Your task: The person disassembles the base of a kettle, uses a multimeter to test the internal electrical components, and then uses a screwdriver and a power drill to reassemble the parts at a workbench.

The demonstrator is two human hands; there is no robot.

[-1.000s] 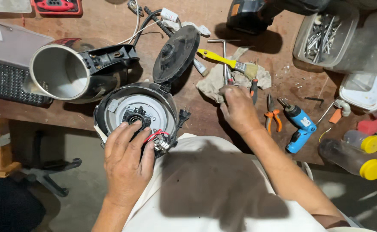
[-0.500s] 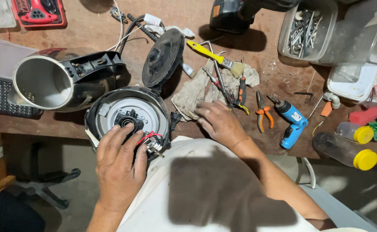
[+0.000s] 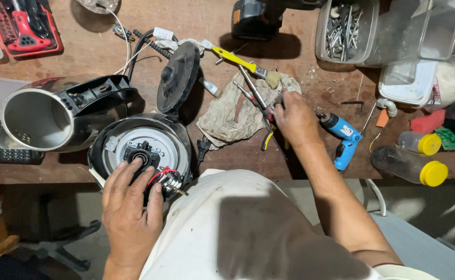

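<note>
My left hand (image 3: 131,205) lies with spread fingers on the upturned round kettle base (image 3: 152,140), which has a white plate, a black centre part and red wires; the base hangs over the table's front edge. My right hand (image 3: 296,120) is over the hand tools on a dirty cloth (image 3: 227,116), with curled fingertips touching the red-handled tools (image 3: 253,98). A yellow plier handle (image 3: 266,141) shows under the palm. Whether the hand grips a tool is hidden.
A steel kettle body (image 3: 36,122) lies on its side at the left, and a black lid (image 3: 178,78) stands behind the base. Around them are a yellow-handled brush (image 3: 243,62), a blue electric screwdriver (image 3: 344,139), a screw box (image 3: 344,26), yellow-capped bottles (image 3: 419,168) and a red bit set (image 3: 23,23).
My right hand has moved from the near edge of the cloth up and to the right onto the tools. My left hand has stayed on the kettle base.
</note>
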